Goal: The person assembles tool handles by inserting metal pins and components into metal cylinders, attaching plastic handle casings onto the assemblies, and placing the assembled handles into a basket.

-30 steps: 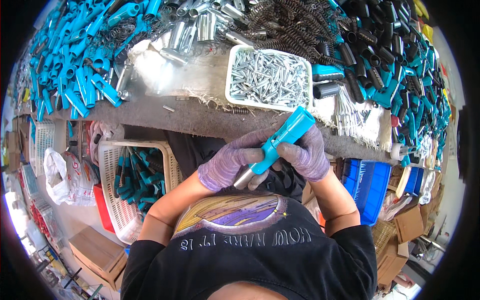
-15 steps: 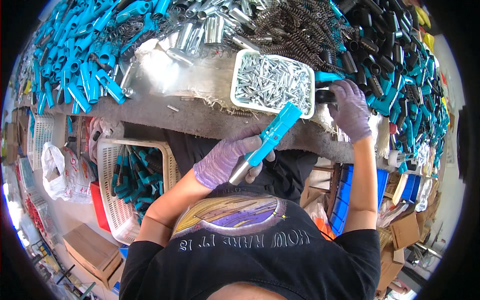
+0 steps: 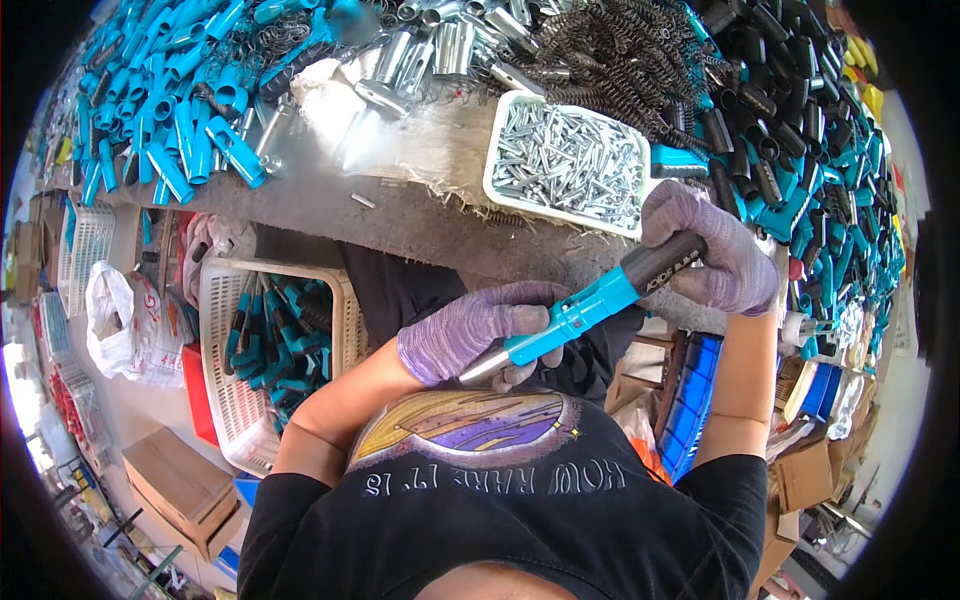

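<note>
In front of my chest, my gloved left hand (image 3: 485, 325) is wrapped round a turquoise plastic tool housing (image 3: 585, 308). A silvery metal tube (image 3: 486, 366) sticks out of its lower end, by my left palm. My gloved right hand (image 3: 725, 250) grips a black plastic sleeve (image 3: 662, 262) that meets the housing's upper end in one line. How far the sleeve sits over or in the housing cannot be made out. Just beyond stands a white tray (image 3: 492, 180) of small metal pins (image 3: 570, 160), close to my right fingers. A lone pin (image 3: 363, 201) lies on the bench.
Turquoise housings (image 3: 150, 120) heap up at the far left, with metal tubes (image 3: 455, 48), dark springs (image 3: 620, 65) and black sleeves (image 3: 765, 100) further right. Below the bench edge (image 3: 330, 225), a white basket (image 3: 235, 400) holds assembled pieces. A blue crate (image 3: 690, 400) is at right.
My right hand has come back from beside the tray with a black sleeve and put it against the turquoise housing. The housing now tilts lower to the right in my left hand.
</note>
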Action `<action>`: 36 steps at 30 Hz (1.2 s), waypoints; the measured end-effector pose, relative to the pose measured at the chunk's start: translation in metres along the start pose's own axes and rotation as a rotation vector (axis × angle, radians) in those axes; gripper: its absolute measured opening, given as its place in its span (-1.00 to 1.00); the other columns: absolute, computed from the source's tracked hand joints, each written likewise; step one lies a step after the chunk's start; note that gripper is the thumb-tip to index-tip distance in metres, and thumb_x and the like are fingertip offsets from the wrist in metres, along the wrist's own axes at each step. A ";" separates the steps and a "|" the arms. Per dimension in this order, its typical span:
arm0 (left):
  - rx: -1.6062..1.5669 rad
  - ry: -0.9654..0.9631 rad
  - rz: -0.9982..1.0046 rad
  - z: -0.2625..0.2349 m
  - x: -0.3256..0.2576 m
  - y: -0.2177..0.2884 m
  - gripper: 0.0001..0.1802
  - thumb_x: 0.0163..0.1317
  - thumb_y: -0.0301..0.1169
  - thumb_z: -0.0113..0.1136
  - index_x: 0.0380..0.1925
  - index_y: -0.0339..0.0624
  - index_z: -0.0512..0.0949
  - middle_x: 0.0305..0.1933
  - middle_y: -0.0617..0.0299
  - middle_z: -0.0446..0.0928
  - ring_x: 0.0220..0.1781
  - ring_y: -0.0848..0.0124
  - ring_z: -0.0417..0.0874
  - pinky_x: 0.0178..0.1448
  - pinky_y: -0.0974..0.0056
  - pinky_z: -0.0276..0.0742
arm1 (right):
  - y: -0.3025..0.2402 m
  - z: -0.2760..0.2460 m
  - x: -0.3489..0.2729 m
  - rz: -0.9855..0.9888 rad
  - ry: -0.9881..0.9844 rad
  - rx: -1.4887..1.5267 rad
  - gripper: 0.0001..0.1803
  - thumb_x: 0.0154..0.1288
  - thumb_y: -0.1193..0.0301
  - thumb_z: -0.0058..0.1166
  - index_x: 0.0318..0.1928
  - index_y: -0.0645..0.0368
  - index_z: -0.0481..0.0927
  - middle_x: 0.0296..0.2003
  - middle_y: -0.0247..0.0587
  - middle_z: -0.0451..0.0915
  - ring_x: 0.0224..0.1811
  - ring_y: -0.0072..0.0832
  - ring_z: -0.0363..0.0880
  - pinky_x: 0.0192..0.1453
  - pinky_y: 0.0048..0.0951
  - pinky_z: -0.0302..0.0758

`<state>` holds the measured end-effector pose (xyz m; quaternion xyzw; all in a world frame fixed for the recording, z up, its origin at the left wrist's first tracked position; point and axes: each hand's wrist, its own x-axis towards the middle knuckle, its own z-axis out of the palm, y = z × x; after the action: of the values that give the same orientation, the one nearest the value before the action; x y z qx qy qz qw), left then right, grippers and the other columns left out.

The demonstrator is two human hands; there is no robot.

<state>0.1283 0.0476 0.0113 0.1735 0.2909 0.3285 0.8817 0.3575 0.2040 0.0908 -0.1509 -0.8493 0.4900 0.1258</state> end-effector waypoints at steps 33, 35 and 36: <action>0.024 -0.030 0.334 -0.025 -0.001 -0.011 -0.20 0.16 -0.05 0.25 0.30 -0.22 0.20 -0.23 0.07 0.57 -0.60 0.44 0.52 -0.53 0.36 0.45 | -0.027 0.097 0.050 0.478 0.440 -0.235 -0.66 0.34 0.18 0.02 -0.26 0.26 0.56 -0.56 -0.10 0.52 -0.49 -0.45 0.50 -0.35 -0.42 0.44; 0.073 -0.006 0.424 -0.034 0.004 -0.011 -0.24 0.21 -0.12 0.22 0.33 -0.15 0.18 -0.28 0.17 0.54 -0.59 0.51 0.48 -0.52 0.44 0.41 | -0.019 0.079 0.056 0.329 0.352 -0.110 -0.70 0.31 0.22 0.06 -0.23 0.24 0.58 -0.47 0.00 0.56 -0.41 -0.34 0.57 -0.31 -0.38 0.48; 0.119 0.015 0.497 -0.040 0.007 -0.010 -0.28 0.25 -0.18 0.19 0.37 -0.07 0.16 -0.33 0.26 0.50 -0.58 0.59 0.45 -0.50 0.51 0.36 | -0.013 0.063 0.061 0.196 0.268 0.020 -0.73 0.28 0.25 0.10 -0.21 0.22 0.59 -0.38 0.11 0.60 -0.33 -0.23 0.64 -0.27 -0.33 0.53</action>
<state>0.1124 0.0498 -0.0269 0.2889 0.2645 0.5186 0.7600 0.2768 0.1705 0.0751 -0.2958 -0.8014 0.4837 0.1908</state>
